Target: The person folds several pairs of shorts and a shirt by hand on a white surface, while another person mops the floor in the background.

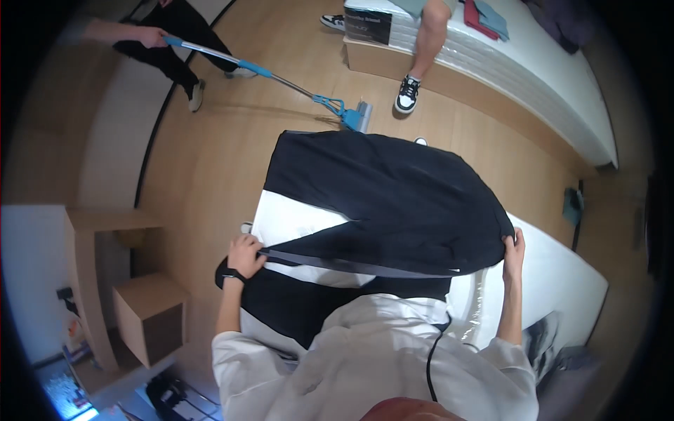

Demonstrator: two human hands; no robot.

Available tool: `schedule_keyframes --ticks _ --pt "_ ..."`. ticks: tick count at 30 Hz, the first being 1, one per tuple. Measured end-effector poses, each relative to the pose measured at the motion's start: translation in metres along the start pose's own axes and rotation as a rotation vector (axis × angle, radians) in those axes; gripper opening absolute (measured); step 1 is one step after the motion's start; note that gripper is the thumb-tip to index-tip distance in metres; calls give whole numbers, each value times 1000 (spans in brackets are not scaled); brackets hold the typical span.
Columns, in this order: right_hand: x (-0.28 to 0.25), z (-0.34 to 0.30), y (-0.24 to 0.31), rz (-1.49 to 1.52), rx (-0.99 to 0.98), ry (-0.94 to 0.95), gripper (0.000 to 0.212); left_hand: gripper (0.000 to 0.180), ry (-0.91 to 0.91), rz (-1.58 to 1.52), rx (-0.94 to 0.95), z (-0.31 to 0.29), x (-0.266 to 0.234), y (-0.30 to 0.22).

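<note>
A pair of black trousers point(400, 189) lies spread across a white surface point(295, 214) in front of me, legs toward the left and waist toward the right. A grey strip runs along their near edge. My left hand point(245, 256), with a dark watch on the wrist, grips the end of the nearer leg. At the waist end, my right hand point(514, 251) pinches the edge of the cloth between thumb and fingers. Between the two legs a white wedge of the surface shows.
At the upper left a person holds a blue and silver mop point(260, 70), its head on the floor beyond the trousers. Another person's leg point(430, 42) hangs from a plastic-wrapped mattress point(484, 67). Wooden shelving point(151, 298) stands left; a white mattress point(562, 263) extends right.
</note>
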State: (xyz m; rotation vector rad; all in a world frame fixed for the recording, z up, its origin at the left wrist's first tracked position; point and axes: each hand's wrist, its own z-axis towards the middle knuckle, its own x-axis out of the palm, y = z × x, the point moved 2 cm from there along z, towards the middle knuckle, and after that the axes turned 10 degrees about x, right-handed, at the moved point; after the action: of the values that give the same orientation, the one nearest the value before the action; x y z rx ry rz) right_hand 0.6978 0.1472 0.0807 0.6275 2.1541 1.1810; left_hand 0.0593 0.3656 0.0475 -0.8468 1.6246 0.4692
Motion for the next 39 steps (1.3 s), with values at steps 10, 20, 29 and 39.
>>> schedule_keyframes --ticks 10,20,29,39 --pt "-23 11 -46 12 262 49 28 40 -438 457 81 -131 -98 -37" --pt "17 -13 6 -135 193 174 43 39 -163 407 -510 -322 -19 -113" --pt "-106 -5 -46 -516 43 -177 35 16 -487 22 -399 -249 -22 -117" --pt "-133 -125 -124 -1193 -311 -146 74 22 -177 -496 -340 -232 19 -82"
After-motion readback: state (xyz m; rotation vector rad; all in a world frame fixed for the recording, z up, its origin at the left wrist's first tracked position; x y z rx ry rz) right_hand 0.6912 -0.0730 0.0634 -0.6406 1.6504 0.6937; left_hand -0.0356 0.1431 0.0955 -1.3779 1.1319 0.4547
